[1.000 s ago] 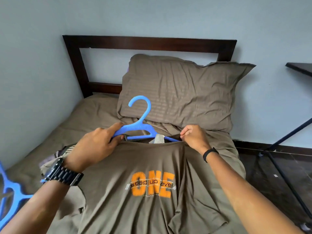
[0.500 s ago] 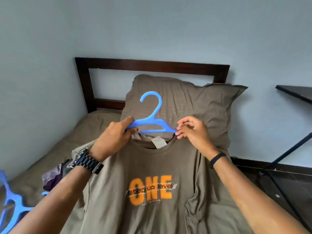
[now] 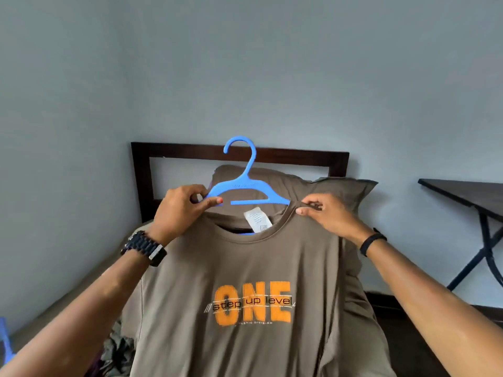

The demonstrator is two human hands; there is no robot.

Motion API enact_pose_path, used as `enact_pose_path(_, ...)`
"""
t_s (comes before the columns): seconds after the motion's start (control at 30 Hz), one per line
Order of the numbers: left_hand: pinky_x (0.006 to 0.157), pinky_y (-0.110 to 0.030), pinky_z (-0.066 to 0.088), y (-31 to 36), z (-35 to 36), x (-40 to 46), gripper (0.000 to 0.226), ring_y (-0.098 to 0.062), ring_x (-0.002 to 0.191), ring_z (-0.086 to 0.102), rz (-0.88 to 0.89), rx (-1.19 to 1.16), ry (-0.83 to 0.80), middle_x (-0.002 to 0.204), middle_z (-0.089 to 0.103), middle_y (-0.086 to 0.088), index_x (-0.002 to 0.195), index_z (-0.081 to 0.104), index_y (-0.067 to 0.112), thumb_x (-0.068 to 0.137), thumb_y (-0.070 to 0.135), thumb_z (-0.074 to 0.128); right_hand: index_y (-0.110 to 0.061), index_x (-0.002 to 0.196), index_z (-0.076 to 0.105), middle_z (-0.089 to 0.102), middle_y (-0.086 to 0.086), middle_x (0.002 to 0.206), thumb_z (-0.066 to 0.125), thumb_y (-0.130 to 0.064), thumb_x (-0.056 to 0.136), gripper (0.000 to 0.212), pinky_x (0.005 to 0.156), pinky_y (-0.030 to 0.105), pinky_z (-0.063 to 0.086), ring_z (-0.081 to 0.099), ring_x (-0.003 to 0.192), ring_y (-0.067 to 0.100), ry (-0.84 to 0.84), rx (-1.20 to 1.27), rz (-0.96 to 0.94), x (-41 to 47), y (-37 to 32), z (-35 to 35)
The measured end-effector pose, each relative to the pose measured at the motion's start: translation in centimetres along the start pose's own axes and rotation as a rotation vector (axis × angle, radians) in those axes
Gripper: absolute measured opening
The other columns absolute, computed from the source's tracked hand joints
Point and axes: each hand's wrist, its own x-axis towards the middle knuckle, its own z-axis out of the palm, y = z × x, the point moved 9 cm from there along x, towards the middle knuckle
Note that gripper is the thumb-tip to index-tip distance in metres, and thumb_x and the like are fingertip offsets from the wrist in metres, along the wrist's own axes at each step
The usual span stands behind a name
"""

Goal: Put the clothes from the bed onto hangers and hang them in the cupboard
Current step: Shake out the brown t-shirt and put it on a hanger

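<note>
A brown T-shirt (image 3: 245, 268) with an orange "ONE" print hangs in the air in front of me, over the bed. A blue plastic hanger (image 3: 246, 186) sits inside its neck opening, hook upright above the collar. My left hand (image 3: 182, 208) pinches the hanger's left arm together with the shirt's shoulder. My right hand (image 3: 324, 213) pinches the collar at the right shoulder, over the hanger's right arm. A white label (image 3: 257, 220) shows inside the neck.
A bed with a dark wooden headboard (image 3: 272, 156) and a brown pillow (image 3: 340, 191) lies behind the shirt. More crumpled clothes (image 3: 114, 349) lie at lower left, next to another blue hanger (image 3: 5, 344). A dark folding table (image 3: 468, 197) stands at the right.
Both hands have lifted the shirt and hanger off the bed and up in front of the headboard. The view has tilted upward with them.
</note>
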Motion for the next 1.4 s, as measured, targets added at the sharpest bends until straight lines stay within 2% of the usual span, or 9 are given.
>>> enact_pose_path(0.17, 0.048, -0.028, 0.03, 0.3, -2.1, 0.9, 0.077, -0.025, 0.051, 0.047, -0.099, 0.485, -0.02, 0.048, 0.041, -0.005, 0.049, 0.036, 0.009, 0.067, 0.084, 0.033, -0.012, 0.073, 0.066, 0.062, 0.008, 0.066, 0.071, -0.018, 0.084, 0.014, 0.06, 0.03, 0.038, 0.051, 0.062, 0.016, 0.15, -0.088, -0.127, 0.4, -4.7, -3.8)
enact_pose_path(0.27, 0.054, -0.027, 0.037, 1.5, -3.0, 2.1, 0.074, -0.025, 0.06, 0.054, -0.111, 0.64, -0.072, 0.056, 0.052, -0.002, 0.056, 0.048, 0.012, 0.075, 0.082, 0.031, -0.021, 0.072, 0.066, 0.059, -0.003, 0.062, 0.072, -0.021, 0.083, 0.013, 0.059, 0.03, 0.039, 0.051, 0.061, 0.011, 0.227, -0.16, -0.182, 0.7, -6.8, -5.5)
enact_pose_path(0.47, 0.08, -0.041, 0.05, 5.8, -2.2, 5.9, 0.026, -0.029, 0.085, 0.066, -0.016, -0.109, -0.27, 0.079, 0.068, 0.002, 0.081, 0.06, 0.009, 0.095, 0.031, 0.055, -0.016, 0.086, 0.071, 0.069, -0.003, 0.08, 0.072, -0.019, 0.083, 0.004, 0.074, 0.029, 0.046, 0.064, 0.082, 0.017, 0.321, -0.136, -0.145, 0.5, -8.7, -9.2)
enact_pose_path(0.57, 0.059, -0.015, 0.043, 8.0, -2.3, 6.4, 0.032, -0.004, 0.059, 0.058, 0.022, -0.143, -0.251, 0.069, 0.063, 0.006, 0.08, 0.054, 0.001, 0.096, 0.029, 0.053, -0.01, 0.098, 0.066, 0.066, 0.002, 0.094, 0.069, -0.007, 0.083, 0.015, 0.081, 0.022, 0.042, 0.06, 0.092, 0.021, 0.464, -0.225, -0.22, -1.4, -9.9, -10.5)
enact_pose_path(0.67, 0.049, -0.013, 0.033, 10.1, -1.9, 6.5, 0.029, -0.003, 0.053, 0.048, 0.078, -0.078, -0.226, 0.064, 0.059, 0.01, 0.071, 0.048, 0.017, 0.097, 0.03, 0.051, -0.009, 0.093, 0.064, 0.062, 0.004, 0.092, 0.061, -0.002, 0.082, 0.013, 0.079, 0.029, 0.043, 0.052, 0.089, 0.021, 0.62, -0.48, -0.494, -4.1, -13.3, -9.5)
enact_pose_path(0.77, 0.047, -0.011, 0.034, 12.3, -1.9, 6.3, 0.028, -0.005, 0.052, 0.048, 0.13, -0.055, -0.203, 0.061, 0.056, 0.014, 0.074, 0.048, 0.017, 0.098, 0.03, 0.049, -0.009, 0.093, 0.065, 0.063, 0.005, 0.092, 0.053, -0.004, 0.085, 0.016, 0.08, 0.027, 0.042, 0.057, 0.089, 0.021, 0.356, -0.551, -0.565, -3.7, -14.1, -5.9)
enact_pose_path(0.97, 0.061, -0.036, 0.04, 14.9, -1.9, 6.1, 0.026, -0.029, 0.066, 0.051, 0.272, 0.199, -0.169, 0.063, 0.05, 0.003, 0.086, 0.046, 0.014, 0.099, 0.036, 0.044, -0.013, 0.121, 0.059, 0.059, 0.002, 0.118, 0.041, -0.013, 0.093, 0.034, 0.097, 0.026, 0.042, 0.056, 0.112, 0.018, -0.023, -0.557, -0.285, -1.7, -11.5, -3.3)
enact_pose_path(1.13, 0.059, -0.034, 0.035, 15.9, -1.6, 5.8, 0.031, -0.029, 0.068, 0.049, 0.351, 0.34, -0.139, 0.073, 0.051, -0.006, 0.098, 0.049, 0.012, 0.099, 0.041, 0.038, -0.016, 0.138, 0.044, 0.041, -0.002, 0.145, 0.043, -0.02, 0.094, 0.043, 0.109, 0.027, 0.031, 0.039, 0.132, 0.015, -0.231, -0.562, -0.095, -0.9, -10.6, -2.4)
enact_pose_path(1.4, 0.059, -0.035, 0.03, 15.9, -0.8, 5.4, 0.024, -0.036, 0.075, 0.053, 0.392, 0.383, -0.172, 0.073, 0.047, -0.006, 0.089, 0.033, 0.02, 0.099, 0.042, 0.035, -0.019, 0.128, 0.048, 0.059, 0.006, 0.114, 0.046, -0.036, 0.087, 0.045, 0.079, 0.031, 0.042, 0.054, 0.095, 0.018, -0.452, -0.624, 0.17, -0.4, -9.1, -2.0)
